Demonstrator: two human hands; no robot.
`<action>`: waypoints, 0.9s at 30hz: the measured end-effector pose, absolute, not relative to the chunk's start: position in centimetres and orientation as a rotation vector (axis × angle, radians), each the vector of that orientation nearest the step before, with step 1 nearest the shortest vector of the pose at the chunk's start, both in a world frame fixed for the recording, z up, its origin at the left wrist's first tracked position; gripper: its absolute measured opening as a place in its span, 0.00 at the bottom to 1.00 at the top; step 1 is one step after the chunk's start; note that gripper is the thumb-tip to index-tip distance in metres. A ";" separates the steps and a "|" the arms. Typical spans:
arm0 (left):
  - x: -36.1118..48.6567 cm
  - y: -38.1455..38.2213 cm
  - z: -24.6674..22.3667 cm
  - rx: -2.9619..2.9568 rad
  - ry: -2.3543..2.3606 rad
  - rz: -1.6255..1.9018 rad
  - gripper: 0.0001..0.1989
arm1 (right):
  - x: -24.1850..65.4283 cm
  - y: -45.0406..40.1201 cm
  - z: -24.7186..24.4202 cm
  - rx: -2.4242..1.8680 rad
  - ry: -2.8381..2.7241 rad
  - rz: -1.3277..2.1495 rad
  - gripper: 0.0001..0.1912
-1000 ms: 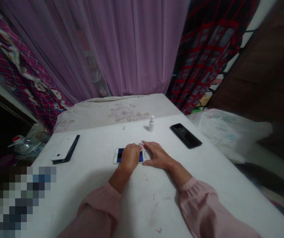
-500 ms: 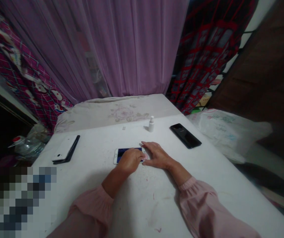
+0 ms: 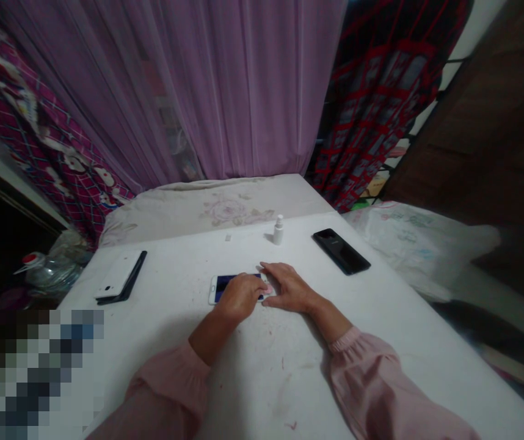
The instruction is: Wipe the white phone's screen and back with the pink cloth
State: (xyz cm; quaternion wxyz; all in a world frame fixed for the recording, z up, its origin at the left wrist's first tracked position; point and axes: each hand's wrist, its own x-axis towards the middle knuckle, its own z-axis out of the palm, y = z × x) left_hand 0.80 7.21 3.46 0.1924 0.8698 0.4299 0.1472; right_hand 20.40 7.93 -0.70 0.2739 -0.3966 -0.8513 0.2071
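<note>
A white smartphone (image 3: 213, 289) lies flat on the white tabletop, its dark blue screen facing up. My left hand (image 3: 240, 296) is bent over the screen, fingers closed on a small pink piece (image 3: 268, 288) at the phone's right end; what exactly the piece is cannot be made out. Around that same end, my right hand (image 3: 292, 288) holds the phone, fingers along the far edge and thumb at the near edge. The phone's middle and much of its right end are hidden beneath my hands.
Behind my hands stands a small white bottle (image 3: 278, 231), with a tiny pale piece (image 3: 228, 238) to its left. A black phone (image 3: 342, 251) lies at the right. At the left, a white phone (image 3: 116, 276) rests on a dark one (image 3: 132, 284). Reddish crumbs dot the tabletop (image 3: 262, 373).
Both hands keep their places on the smartphone, with hardly any movement. The whole view has shifted very slightly.
</note>
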 end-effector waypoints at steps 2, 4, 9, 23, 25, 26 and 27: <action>0.5 6.5 3.6 2.455 1.186 0.393 0.09 | 20.3 7.9 -0.5 -1.083 -2.302 0.552 0.50; 0.4 6.2 3.6 2.461 1.183 0.377 0.10 | 20.3 7.8 -0.4 -1.092 -2.306 0.552 0.50; 1.3 7.5 3.5 2.438 1.238 0.409 0.10 | 20.4 7.9 -0.7 -1.066 -2.291 0.548 0.50; 0.2 5.6 3.1 2.394 1.247 0.452 0.10 | 20.3 7.8 -0.7 -1.095 -2.295 0.542 0.49; -0.3 4.9 2.6 2.401 1.238 0.515 0.10 | 20.3 7.8 -0.6 -1.095 -2.305 0.537 0.49; -0.5 4.8 2.3 2.409 1.234 0.543 0.11 | 20.3 7.8 -0.5 -1.094 -2.307 0.537 0.49; -0.7 4.7 2.0 2.419 1.227 0.565 0.11 | 20.3 7.8 -0.5 -1.095 -2.307 0.539 0.48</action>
